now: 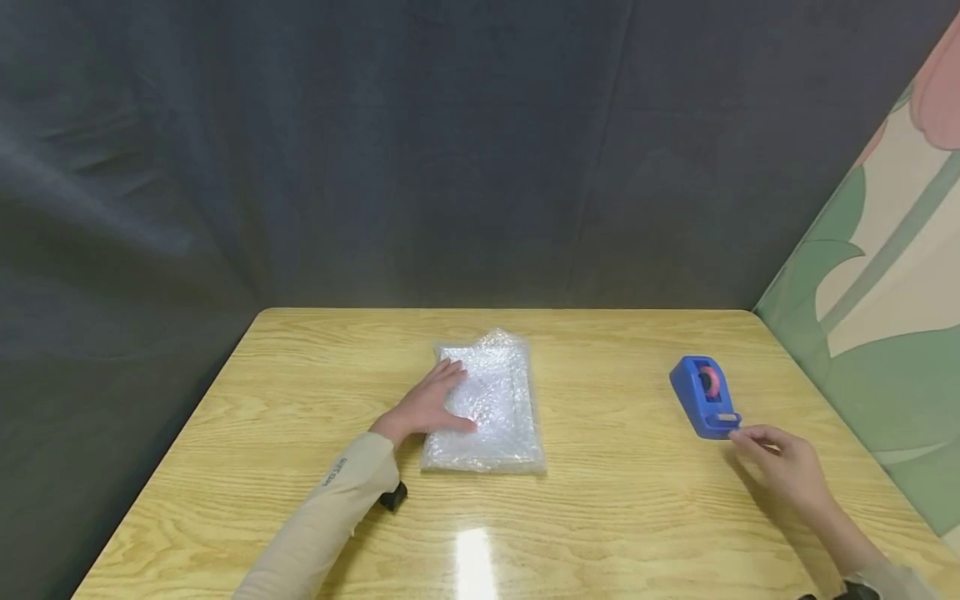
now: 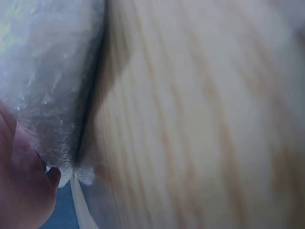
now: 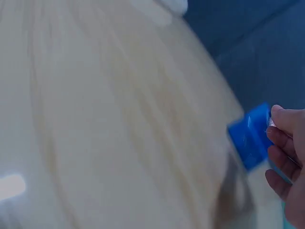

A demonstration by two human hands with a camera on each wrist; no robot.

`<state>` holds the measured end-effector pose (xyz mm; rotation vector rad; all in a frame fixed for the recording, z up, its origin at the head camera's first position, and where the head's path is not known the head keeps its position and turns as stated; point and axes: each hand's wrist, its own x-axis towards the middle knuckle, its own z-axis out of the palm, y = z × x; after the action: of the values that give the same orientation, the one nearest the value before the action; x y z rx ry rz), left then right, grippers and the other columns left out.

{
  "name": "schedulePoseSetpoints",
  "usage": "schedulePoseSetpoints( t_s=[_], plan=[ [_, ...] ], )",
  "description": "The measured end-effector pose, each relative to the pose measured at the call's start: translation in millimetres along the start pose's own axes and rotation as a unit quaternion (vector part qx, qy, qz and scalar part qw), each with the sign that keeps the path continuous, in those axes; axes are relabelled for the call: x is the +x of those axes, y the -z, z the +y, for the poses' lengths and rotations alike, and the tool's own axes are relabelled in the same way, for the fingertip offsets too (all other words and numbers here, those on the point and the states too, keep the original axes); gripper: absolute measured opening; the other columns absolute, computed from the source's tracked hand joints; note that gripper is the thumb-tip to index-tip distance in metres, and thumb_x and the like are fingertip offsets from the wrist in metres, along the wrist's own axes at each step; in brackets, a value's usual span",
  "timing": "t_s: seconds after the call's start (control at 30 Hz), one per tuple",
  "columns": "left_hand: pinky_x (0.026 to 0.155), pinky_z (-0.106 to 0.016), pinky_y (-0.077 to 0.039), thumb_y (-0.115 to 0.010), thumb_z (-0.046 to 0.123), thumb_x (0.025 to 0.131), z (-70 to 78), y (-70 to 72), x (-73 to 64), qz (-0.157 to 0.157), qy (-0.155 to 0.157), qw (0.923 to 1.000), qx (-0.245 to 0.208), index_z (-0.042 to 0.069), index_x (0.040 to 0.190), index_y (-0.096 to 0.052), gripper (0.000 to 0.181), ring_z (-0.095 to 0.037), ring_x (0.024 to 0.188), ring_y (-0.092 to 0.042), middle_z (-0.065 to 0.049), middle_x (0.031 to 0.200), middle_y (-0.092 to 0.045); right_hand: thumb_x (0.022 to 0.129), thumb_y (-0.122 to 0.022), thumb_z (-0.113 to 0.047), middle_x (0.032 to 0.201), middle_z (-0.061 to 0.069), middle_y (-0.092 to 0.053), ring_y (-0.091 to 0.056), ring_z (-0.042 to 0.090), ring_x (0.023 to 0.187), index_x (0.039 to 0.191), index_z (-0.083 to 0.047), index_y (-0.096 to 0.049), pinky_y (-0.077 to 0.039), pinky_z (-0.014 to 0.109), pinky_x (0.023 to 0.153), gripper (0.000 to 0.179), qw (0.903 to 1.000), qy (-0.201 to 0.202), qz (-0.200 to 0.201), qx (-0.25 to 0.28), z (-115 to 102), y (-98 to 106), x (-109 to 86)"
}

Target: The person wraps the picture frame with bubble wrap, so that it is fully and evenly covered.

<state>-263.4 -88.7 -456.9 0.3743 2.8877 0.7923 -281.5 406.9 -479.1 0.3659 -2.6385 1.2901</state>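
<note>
A flat bubble-wrap package lies near the middle of the table. My left hand rests on its left side with fingers spread and thumb stretched across the wrap. The left wrist view shows the package's edge beside that hand. To the right stands a blue tape dispenser carrying a pink-cored roll. My right hand is at its front end, thumb and forefinger together. In the right wrist view, those fingertips pinch the clear tape end beside the dispenser.
The wooden table has a dark curtain behind it and along its left side. A wall with a painted plant pattern borders the right side. A black wrist device shows beneath my left sleeve.
</note>
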Motion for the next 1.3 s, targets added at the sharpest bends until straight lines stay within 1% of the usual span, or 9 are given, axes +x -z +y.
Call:
schedulePoseSetpoints(
  t_s=[0.17,0.4,0.6,0.7,0.83,0.93,1.07,1.17,1.3],
  plan=[
    [0.112,-0.039,-0.01,-0.074,0.048,0.068,-1.8,-1.4,1.3,0.0,0.004,0.9999,0.012,0.008,0.143,-0.027,0.096,-0.019,0.139,-0.001,-0.003,0.152,-0.011,0.088,-0.06,-0.02,0.084,-0.028,-0.057,-0.052,-0.012,0.077,0.095,0.006,-0.063,-0.046,0.01,0.061,0.027,0.9991,0.004,-0.037,0.023,-46.7,-11.9,8.0],
    [0.112,-0.038,-0.009,-0.074,0.047,0.068,-1.0,-3.1,2.4,0.003,0.002,1.0,0.006,0.008,0.143,-0.027,0.096,-0.018,0.139,-0.001,-0.002,0.152,-0.012,0.089,-0.059,-0.016,0.09,-0.01,-0.066,-0.057,-0.003,0.086,0.094,0.001,-0.066,-0.047,0.011,0.072,0.019,0.991,0.086,-0.08,0.065,-94.7,-43.6,23.6],
    [0.112,-0.039,-0.01,-0.074,0.047,0.068,0.6,-2.2,2.3,0.002,-0.007,1.0,-0.001,0.007,0.142,-0.027,0.096,-0.02,0.139,-0.002,-0.005,0.151,-0.013,0.087,-0.06,-0.016,0.095,0.007,-0.068,-0.057,0.0,0.089,0.094,-0.008,-0.068,-0.046,0.017,0.078,0.013,0.9852,0.119,-0.097,0.077,-124.5,-73.9,39.9],
    [0.112,-0.04,-0.011,-0.074,0.047,0.069,-1.1,-2.1,2.0,0.003,-0.011,0.9999,0.002,0.006,0.142,-0.028,0.096,-0.021,0.139,-0.002,-0.006,0.151,-0.013,0.086,-0.062,-0.016,0.097,0.007,-0.067,-0.057,0.002,0.09,0.095,-0.009,-0.069,-0.048,0.026,0.08,0.013,0.9821,0.12,-0.11,0.095,-140.0,-91.1,47.9],
    [0.112,-0.039,-0.011,-0.074,0.048,0.069,-5.3,-2.0,1.1,0.001,0.0,1.0,0.004,0.007,0.143,-0.027,0.097,-0.02,0.139,-0.001,-0.004,0.152,-0.012,0.086,-0.062,-0.015,0.1,0.01,-0.066,-0.058,0.011,0.092,0.098,-0.004,-0.068,-0.048,0.034,0.084,0.017,0.9783,0.115,-0.117,0.126,-159.3,-114.7,59.5],
    [0.112,-0.039,-0.011,-0.073,0.049,0.069,-7.4,-0.8,-0.4,0.002,0.002,1.0,0.005,0.007,0.143,-0.027,0.097,-0.019,0.139,0.0,-0.003,0.152,-0.011,0.086,-0.063,-0.015,0.1,0.012,-0.066,-0.058,0.015,0.091,0.098,-0.001,-0.067,-0.048,0.032,0.083,0.02,0.978,0.103,-0.105,0.148,-172.4,-132.2,68.3],
    [0.112,-0.04,-0.01,-0.074,0.048,0.068,-6.6,0.6,-2.4,0.006,0.0,1.0,0.003,0.006,0.142,-0.028,0.096,-0.02,0.139,-0.001,-0.004,0.152,-0.012,0.084,-0.064,-0.01,0.098,0.015,-0.067,-0.059,0.011,0.084,0.096,0.004,-0.067,-0.05,0.023,0.075,0.019,0.9761,0.083,-0.09,0.179,-187.1,-156.7,76.2],
    [0.112,-0.039,-0.01,-0.074,0.048,0.068,-5.4,0.3,-2.3,0.006,0.001,1.0,0.003,0.007,0.142,-0.028,0.096,-0.02,0.139,-0.002,-0.005,0.151,-0.013,0.083,-0.065,-0.006,0.095,0.017,-0.067,-0.059,0.009,0.079,0.094,0.007,-0.067,-0.049,0.018,0.07,0.018,0.9734,0.067,-0.087,0.201,-194.0,-176.9,76.8],
    [0.112,-0.039,-0.01,-0.072,0.05,0.069,-4.2,-1.7,-0.4,0.006,0.001,1.0,0.007,0.008,0.143,-0.027,0.096,-0.019,0.139,-0.001,-0.004,0.151,-0.013,0.081,-0.065,-0.003,0.091,0.018,-0.067,-0.058,0.01,0.076,0.092,0.008,-0.067,-0.048,0.017,0.069,0.016,0.9704,0.048,-0.084,0.221,-196.8,-203.6,73.5]
  ],
)
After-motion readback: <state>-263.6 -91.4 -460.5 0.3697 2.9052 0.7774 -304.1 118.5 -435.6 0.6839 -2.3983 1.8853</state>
